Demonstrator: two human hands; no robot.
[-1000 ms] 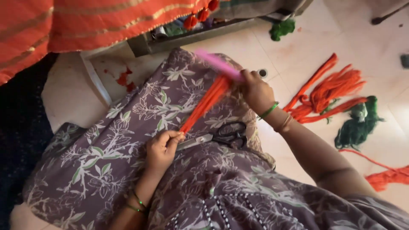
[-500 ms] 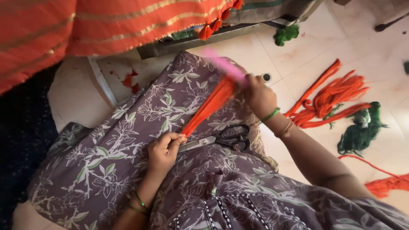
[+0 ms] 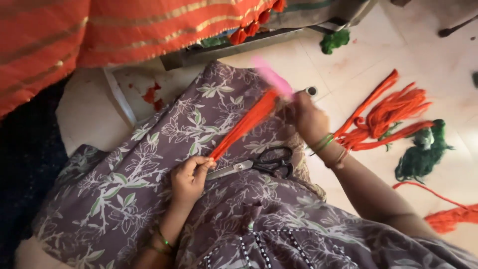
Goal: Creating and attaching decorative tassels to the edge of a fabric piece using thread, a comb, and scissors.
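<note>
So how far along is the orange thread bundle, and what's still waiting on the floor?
Looks done: orange tassels already hang on the striped cloth's edge. In hand: the left hand pinches one end of an orange thread bundle while the right hand works a pink comb at the other; scissors lie unused on the lap. Left: loose orange yarn and green yarn.

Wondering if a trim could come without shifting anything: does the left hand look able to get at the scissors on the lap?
Probably yes. The scissors lie bare on the lap, blade tip close beside the left hand, nothing between. But that hand pinches the orange thread bundle, so it would have to let go first.
</note>
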